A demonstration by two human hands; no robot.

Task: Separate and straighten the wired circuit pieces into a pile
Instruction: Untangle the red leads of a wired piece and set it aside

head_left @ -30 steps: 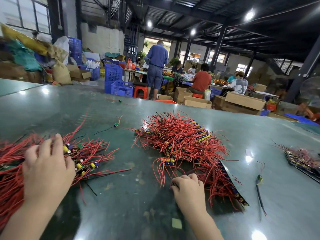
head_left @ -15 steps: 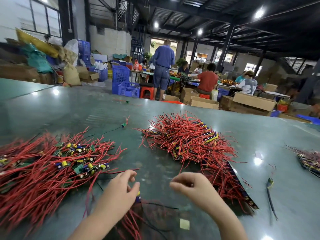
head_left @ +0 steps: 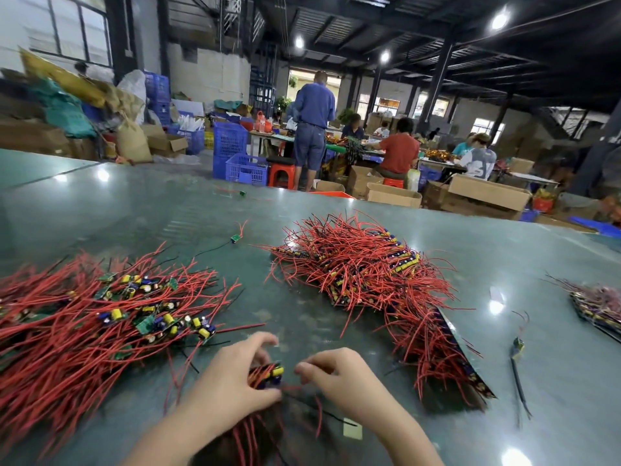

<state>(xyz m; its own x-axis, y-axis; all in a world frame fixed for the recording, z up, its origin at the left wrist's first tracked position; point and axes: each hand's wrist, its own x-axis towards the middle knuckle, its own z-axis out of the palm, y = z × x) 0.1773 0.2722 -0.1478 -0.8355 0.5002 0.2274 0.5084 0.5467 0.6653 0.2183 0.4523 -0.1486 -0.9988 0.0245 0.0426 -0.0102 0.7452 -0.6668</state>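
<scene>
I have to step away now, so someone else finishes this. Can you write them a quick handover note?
Left hand grips a small bunch of wired circuit pieces. Right hand pinches a wire from that bunch.
Straightened pile lies at left on the table; tangled heap sits centre-right, still large.
A few stray pieces lie loose.
Left to do: finish the bunch, add it to the left pile, work through the heap.

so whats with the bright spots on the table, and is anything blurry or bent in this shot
Head view: the spots are ceiling lights mirrored in the glossy table; both hands, left hand and right hand, and the bundle they grip are slightly motion-blurred; the wide-angle lens bows the table edge and pillars.
</scene>
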